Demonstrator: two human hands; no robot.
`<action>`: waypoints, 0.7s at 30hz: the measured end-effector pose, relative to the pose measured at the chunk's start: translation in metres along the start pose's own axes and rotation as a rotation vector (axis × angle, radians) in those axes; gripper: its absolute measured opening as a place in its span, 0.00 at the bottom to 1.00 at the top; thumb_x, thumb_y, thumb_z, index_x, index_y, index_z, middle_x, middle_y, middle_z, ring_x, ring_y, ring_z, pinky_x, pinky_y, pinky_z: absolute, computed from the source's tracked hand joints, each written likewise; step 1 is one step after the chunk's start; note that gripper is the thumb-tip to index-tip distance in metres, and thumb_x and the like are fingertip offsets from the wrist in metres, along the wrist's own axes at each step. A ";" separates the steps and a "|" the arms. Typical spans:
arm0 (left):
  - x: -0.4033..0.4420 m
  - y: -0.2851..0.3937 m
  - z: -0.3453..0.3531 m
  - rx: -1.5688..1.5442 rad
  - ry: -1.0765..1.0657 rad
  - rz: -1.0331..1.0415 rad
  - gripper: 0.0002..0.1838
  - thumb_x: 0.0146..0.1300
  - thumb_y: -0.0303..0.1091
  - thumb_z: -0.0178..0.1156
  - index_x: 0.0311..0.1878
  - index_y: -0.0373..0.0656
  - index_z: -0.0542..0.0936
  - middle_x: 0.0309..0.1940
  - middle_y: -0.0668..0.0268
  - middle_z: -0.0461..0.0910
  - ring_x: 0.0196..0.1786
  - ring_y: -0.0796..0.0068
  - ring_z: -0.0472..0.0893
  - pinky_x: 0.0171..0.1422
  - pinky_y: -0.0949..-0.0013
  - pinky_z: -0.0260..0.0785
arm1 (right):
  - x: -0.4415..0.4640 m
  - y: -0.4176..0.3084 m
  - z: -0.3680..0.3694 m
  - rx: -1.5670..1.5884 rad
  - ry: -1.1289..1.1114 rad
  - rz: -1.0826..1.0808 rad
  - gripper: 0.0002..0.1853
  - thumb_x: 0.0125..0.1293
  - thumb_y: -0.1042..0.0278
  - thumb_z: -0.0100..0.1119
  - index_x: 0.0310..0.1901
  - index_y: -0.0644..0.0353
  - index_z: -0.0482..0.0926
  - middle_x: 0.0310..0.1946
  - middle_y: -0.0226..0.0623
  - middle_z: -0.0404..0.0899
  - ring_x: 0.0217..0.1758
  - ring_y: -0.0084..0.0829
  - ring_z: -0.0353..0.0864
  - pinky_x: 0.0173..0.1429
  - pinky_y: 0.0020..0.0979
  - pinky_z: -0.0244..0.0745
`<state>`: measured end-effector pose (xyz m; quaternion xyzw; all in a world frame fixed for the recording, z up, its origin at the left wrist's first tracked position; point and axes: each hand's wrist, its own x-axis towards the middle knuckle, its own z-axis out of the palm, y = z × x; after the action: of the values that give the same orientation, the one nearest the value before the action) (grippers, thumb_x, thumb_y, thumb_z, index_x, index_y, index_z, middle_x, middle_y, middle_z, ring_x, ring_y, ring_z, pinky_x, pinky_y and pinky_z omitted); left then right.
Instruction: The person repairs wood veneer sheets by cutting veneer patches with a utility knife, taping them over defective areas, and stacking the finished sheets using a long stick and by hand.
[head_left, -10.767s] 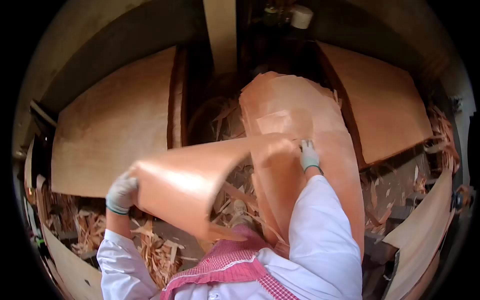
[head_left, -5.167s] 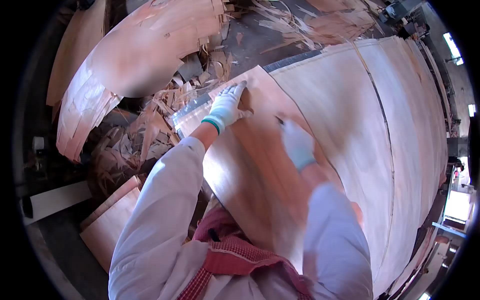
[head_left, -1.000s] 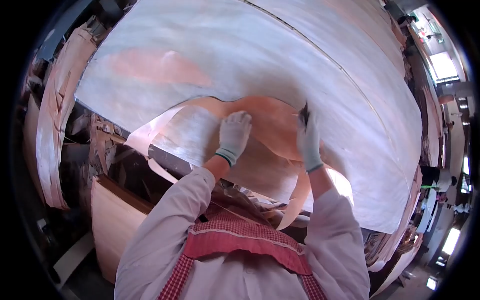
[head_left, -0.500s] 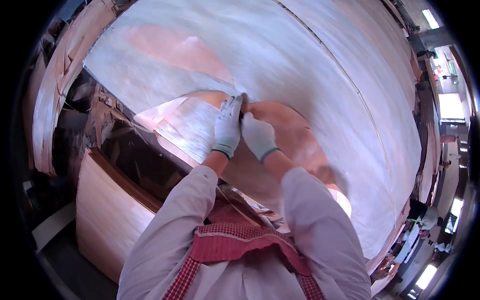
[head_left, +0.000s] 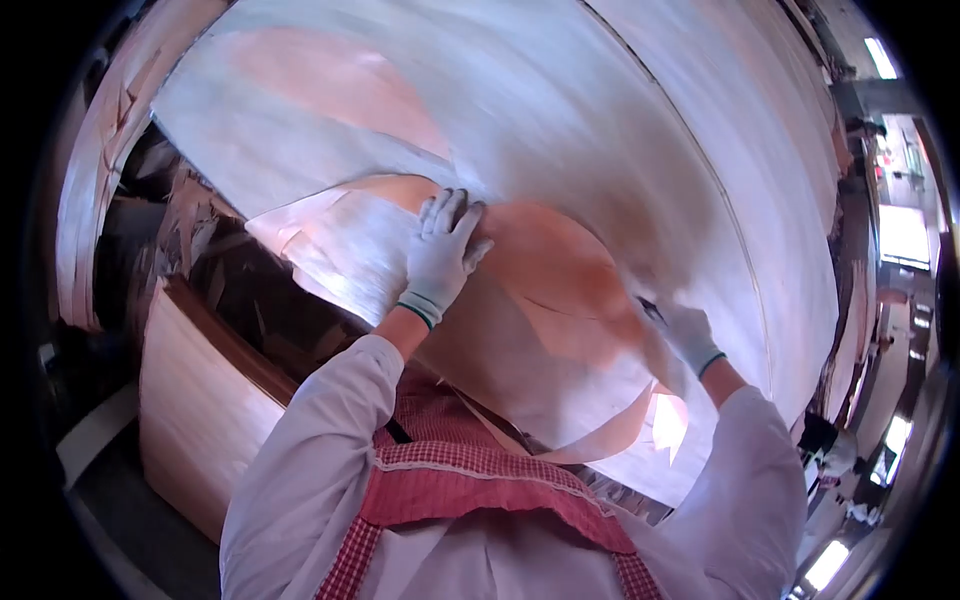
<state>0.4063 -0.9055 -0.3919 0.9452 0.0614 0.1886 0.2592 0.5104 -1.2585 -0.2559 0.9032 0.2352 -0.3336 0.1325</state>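
Observation:
A large pale wood sheet (head_left: 560,130) covers the work surface, and an orange-brown veneer piece (head_left: 560,265) lies over its near part. My left hand (head_left: 442,250), in a white glove with a green cuff, rests on the veneer near its far edge, fingers apart. To the right, my right hand (head_left: 683,330), gloved too and slightly blurred, is closed around a small dark tool (head_left: 651,310) at the veneer's right edge. A narrow curled strip (head_left: 610,432) hangs along the near side. The tool's exact shape is too small to tell.
Stacked veneer sheets (head_left: 205,400) stand at the lower left, with torn scraps (head_left: 190,215) behind them. Another bent pile (head_left: 100,190) lies at the far left. At the right edge a person (head_left: 835,455) is partly visible near bright windows (head_left: 903,236).
From beside my left hand, my right hand has swept right and nearer with the dark tool. My left hand has shifted slightly left, its fingers more spread. The view has moved a little.

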 end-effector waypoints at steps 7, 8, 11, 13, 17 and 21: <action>0.004 0.008 -0.005 -0.197 -0.014 -0.203 0.45 0.49 0.44 0.71 0.68 0.38 0.62 0.63 0.54 0.70 0.68 0.53 0.66 0.74 0.53 0.54 | 0.136 -0.195 -0.053 -0.240 0.475 -0.727 0.08 0.65 0.63 0.53 0.41 0.52 0.78 0.39 0.36 0.83 0.42 0.35 0.85 0.42 0.37 0.79; 0.004 0.007 -0.006 -0.176 -0.026 -0.190 0.44 0.49 0.43 0.71 0.67 0.39 0.64 0.62 0.54 0.70 0.67 0.52 0.66 0.74 0.53 0.54 | 0.143 -0.207 -0.054 -0.292 0.451 -0.710 0.07 0.65 0.63 0.53 0.41 0.52 0.78 0.38 0.35 0.83 0.42 0.35 0.85 0.41 0.38 0.80; 0.007 0.006 -0.004 -0.150 -0.065 -0.143 0.39 0.50 0.42 0.70 0.65 0.40 0.67 0.61 0.56 0.71 0.67 0.52 0.67 0.73 0.52 0.55 | 0.138 -0.195 -0.043 -0.220 0.433 -0.632 0.07 0.63 0.65 0.53 0.42 0.51 0.77 0.34 0.36 0.82 0.37 0.36 0.85 0.39 0.39 0.80; 0.006 0.006 -0.004 -0.143 -0.060 -0.113 0.36 0.51 0.42 0.69 0.64 0.42 0.70 0.60 0.57 0.71 0.66 0.52 0.67 0.73 0.52 0.56 | 0.119 -0.136 -0.009 0.023 0.493 -0.392 0.08 0.64 0.64 0.52 0.42 0.54 0.76 0.33 0.37 0.82 0.36 0.38 0.85 0.35 0.41 0.79; 0.007 0.007 -0.004 -0.107 -0.056 -0.099 0.34 0.52 0.44 0.68 0.62 0.43 0.72 0.60 0.58 0.71 0.66 0.54 0.66 0.73 0.53 0.55 | -0.001 -0.066 0.114 0.090 0.363 0.169 0.12 0.70 0.62 0.46 0.43 0.61 0.74 0.29 0.46 0.83 0.30 0.49 0.83 0.35 0.46 0.77; 0.004 0.008 -0.003 -0.044 -0.048 -0.068 0.34 0.54 0.46 0.67 0.63 0.43 0.71 0.61 0.58 0.71 0.67 0.56 0.66 0.73 0.52 0.54 | -0.056 -0.063 0.139 0.378 0.301 0.437 0.13 0.69 0.63 0.52 0.46 0.65 0.72 0.32 0.46 0.84 0.34 0.49 0.83 0.39 0.42 0.78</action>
<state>0.4089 -0.9096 -0.3838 0.9410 0.0830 0.1583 0.2874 0.3656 -1.2786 -0.3273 0.9802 -0.0133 -0.1977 -0.0056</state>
